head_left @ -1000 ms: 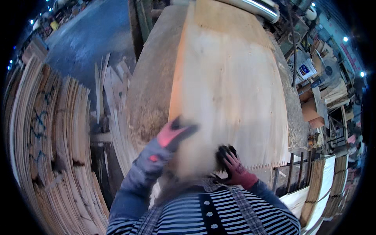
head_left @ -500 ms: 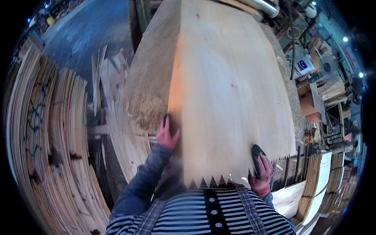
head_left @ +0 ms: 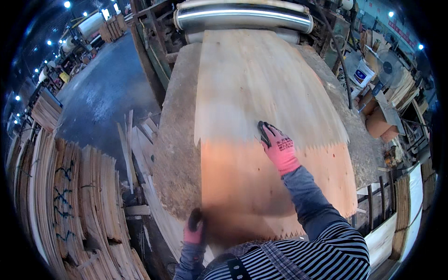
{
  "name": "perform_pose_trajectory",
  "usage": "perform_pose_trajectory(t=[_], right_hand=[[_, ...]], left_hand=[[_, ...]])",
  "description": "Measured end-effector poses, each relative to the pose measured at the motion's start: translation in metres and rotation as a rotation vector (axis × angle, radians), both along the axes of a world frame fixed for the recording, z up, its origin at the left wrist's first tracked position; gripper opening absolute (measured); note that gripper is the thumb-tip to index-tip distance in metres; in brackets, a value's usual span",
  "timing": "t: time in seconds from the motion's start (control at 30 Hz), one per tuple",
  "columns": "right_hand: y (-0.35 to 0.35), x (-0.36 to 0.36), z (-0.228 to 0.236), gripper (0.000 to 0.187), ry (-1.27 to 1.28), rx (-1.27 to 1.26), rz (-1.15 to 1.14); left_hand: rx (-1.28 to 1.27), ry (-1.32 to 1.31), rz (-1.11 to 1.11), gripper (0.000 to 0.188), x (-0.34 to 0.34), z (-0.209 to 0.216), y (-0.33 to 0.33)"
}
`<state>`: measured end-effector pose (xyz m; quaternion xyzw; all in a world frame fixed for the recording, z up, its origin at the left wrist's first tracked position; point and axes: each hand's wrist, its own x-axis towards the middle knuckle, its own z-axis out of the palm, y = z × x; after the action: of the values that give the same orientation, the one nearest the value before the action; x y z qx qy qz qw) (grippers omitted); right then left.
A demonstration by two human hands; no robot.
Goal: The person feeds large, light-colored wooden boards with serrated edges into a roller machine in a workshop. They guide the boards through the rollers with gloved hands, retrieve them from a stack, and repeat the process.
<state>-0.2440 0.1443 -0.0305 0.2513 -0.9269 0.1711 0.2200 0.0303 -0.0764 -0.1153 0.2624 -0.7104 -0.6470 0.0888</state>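
Observation:
A pale wood veneer sheet (head_left: 238, 79) lies on the worktable, its far end at a shiny metal roller (head_left: 242, 19) and its near edge jagged. Nearer to me, an orange-toned veneer sheet (head_left: 242, 179) shows below that edge, with a toothed edge of its own near my body. My right hand (head_left: 279, 148), in a pink glove with black fingertips, reaches across and rests with fingers stretched out at the pale sheet's jagged edge. At the near left corner of the orange-toned sheet is my left hand (head_left: 193, 227), gloved alike; its finger grip is unclear.
Tall stacks of veneer (head_left: 79, 196) stand on the left, with loose strips (head_left: 140, 154) beside the table (head_left: 175, 140). To the right are a white bucket (head_left: 361, 74), a fan (head_left: 389, 67), a cardboard box (head_left: 378, 123) and more stacked sheets (head_left: 401, 205).
The pale sheet has moved away from me toward the roller, uncovering the orange-toned sheet. My right hand has moved forward and left onto the sheets; my left hand has come back toward my body.

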Motion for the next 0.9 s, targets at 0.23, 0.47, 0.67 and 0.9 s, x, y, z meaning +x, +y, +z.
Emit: perform_pose_trajectory(t=[0.23,0.47,0.67,0.9], right_hand=[[-0.022,-0.1,-0.035,0.049,0.061,0.098,-0.156],[-0.003,0.084,0.009,0.076,-0.406,0.016,0.401],[0.099,0.241,-0.018,0.087,-0.486,0.041,0.495],[0.146,0.318,-0.004,0.043,-0.045,-0.188,0.036]], left_hand=[[0.079,0.046,-0.022,0.042,-0.008,0.019,0.01],[0.382,0.004,-0.337,0.04,-0.028,0.005,-0.014],[0.505,0.194,-0.507,0.037,-0.06,0.126,0.046],[0.531,0.193,-0.707,0.03,-0.005,0.17,0.081]])
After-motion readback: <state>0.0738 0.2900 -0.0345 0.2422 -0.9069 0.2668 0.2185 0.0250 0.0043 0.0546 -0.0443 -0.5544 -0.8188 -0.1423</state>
